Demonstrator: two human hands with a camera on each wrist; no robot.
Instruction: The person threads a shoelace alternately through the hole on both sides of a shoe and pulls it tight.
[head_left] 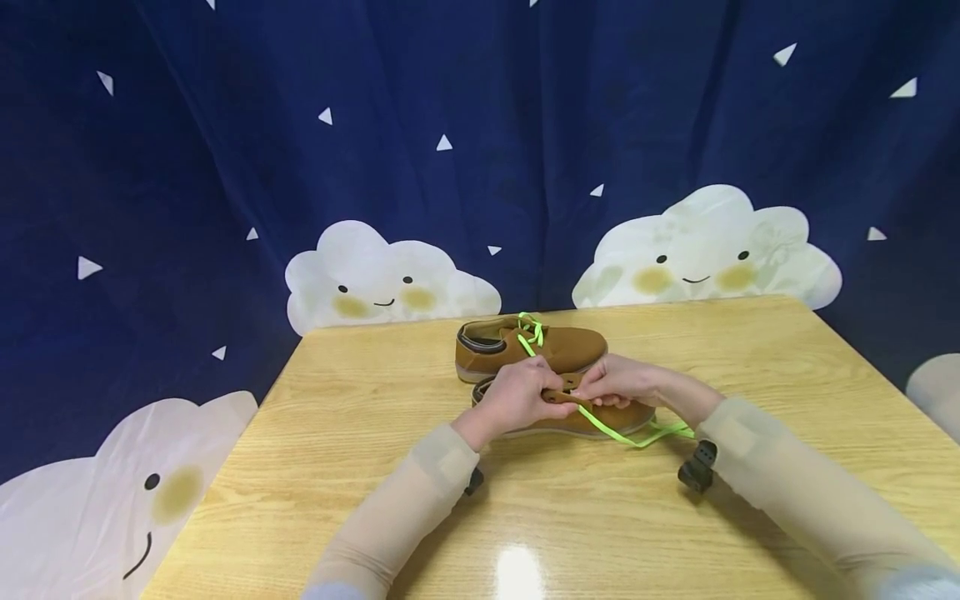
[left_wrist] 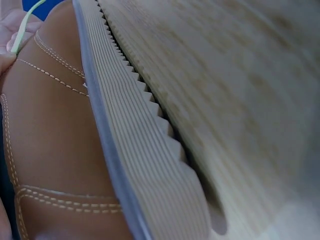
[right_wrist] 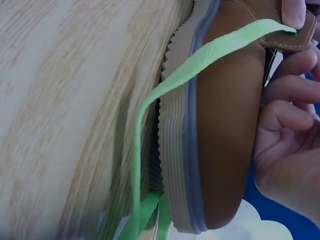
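A brown leather shoe [head_left: 633, 417] lies on its sole, toe to the right, under both hands. My left hand [head_left: 521, 396] pinches its eyelet flap [right_wrist: 290, 42] between thumb and fingers. A bright green shoelace [right_wrist: 215, 52] threads into an eyelet of that flap, right beside a thumb tip. My right hand [head_left: 626, 381] meets the flap from the toe side, its curled fingers [right_wrist: 295, 90] pinching the lace at the eyelet; their tips are partly hidden behind the flap. The rest of the lace loops over the shoe's side onto the table, past the toe.
Just behind stands a second brown shoe [head_left: 577, 343], its green lace [head_left: 534, 332] threaded at the top and one length hanging toward my left hand. Both shoes are on a wooden table [head_left: 360, 433]. A dark blue curtain [head_left: 480, 75] with white clouds hangs beyond the far edge.
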